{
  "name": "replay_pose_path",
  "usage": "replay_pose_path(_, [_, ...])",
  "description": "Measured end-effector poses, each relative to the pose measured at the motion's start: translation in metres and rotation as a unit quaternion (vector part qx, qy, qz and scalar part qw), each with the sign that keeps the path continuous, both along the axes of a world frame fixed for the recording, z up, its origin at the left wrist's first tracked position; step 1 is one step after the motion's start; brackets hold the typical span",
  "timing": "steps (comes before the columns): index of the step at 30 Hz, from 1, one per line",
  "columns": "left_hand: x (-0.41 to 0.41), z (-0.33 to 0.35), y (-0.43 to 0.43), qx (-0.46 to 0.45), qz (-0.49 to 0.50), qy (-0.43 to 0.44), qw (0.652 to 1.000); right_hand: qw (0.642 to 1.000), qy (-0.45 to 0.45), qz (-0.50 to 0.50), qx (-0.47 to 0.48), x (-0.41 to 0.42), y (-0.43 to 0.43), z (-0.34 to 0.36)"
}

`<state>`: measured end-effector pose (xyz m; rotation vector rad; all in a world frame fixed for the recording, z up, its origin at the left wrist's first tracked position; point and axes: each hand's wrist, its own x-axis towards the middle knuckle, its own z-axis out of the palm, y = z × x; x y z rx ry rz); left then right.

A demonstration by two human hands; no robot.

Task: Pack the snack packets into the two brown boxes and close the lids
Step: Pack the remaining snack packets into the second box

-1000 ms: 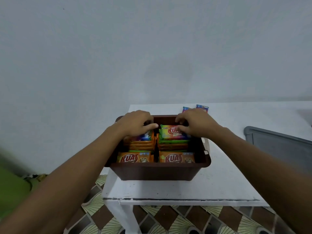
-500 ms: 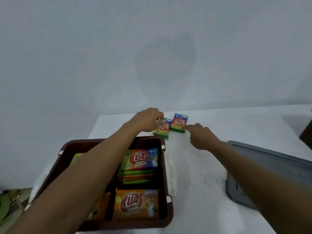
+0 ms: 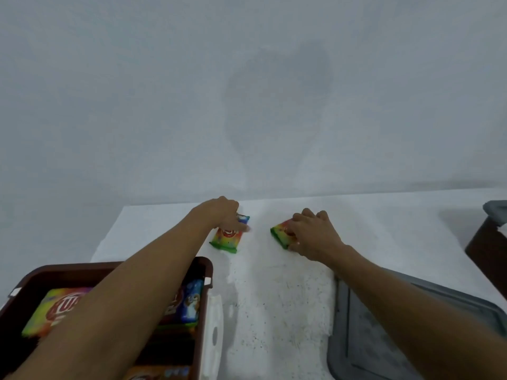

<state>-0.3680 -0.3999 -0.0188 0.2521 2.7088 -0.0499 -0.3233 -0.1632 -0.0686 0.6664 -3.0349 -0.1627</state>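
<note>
The fingers [image 3: 243, 228] of the left hand [image 3: 220, 212] are bent down onto the far end of the left packet [image 3: 227, 238], with one fingertip laid across the wrapper. From where I stand I cannot tell whether they pinch it or only press on it. The fingers [image 3: 307, 215] of the right hand [image 3: 312, 237] curl over the far edge of the right packet [image 3: 280, 235], thumb at its near corner, so that hand has a grip on it.

Behind everything is a pale grey wall [image 3: 247, 91], taking up the whole upper half of the scene. Below it runs the white table [image 3: 274, 297], its top speckled.

A grey lid [image 3: 411, 325] lies flat on the table at the near right, under the right forearm. At the near left stands the brown box [image 3: 204, 272], open, with the left forearm reaching across above it. Inside I can see a rainbow packet [image 3: 52, 311], a blue packet [image 3: 190, 298] and, at the near edge, an orange packet [image 3: 153, 374].

A second brown box [image 3: 485, 248] shows at the far right edge, mostly cut off, with something grey [image 3: 495, 208] on top.

The two loose packets, both rainbow-coloured with green ends, lie flat on the table beyond the brown box, side by side but apart. A white latch [image 3: 213, 322] hangs on the brown box's right wall.
</note>
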Motion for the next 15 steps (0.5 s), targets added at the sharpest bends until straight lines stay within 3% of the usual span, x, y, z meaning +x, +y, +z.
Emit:
replay_pose_path(5, [0.004,-0.008,0.012,-0.028,0.003,-0.015,0.999,0.982,-0.139,-0.048,-0.118,0.004,0.026,-0.003])
replay_pose_path(10, [0.003,-0.015,0.007,-0.024,0.012,-0.036,0.999,0.976,-0.124,-0.064,-0.166,0.021,0.027,0.002])
replay_pose_path(15, [0.005,0.004,-0.001,-0.054,-0.065,0.119,0.989,0.967,-0.067,-0.097,-0.227,0.034,0.019,0.021])
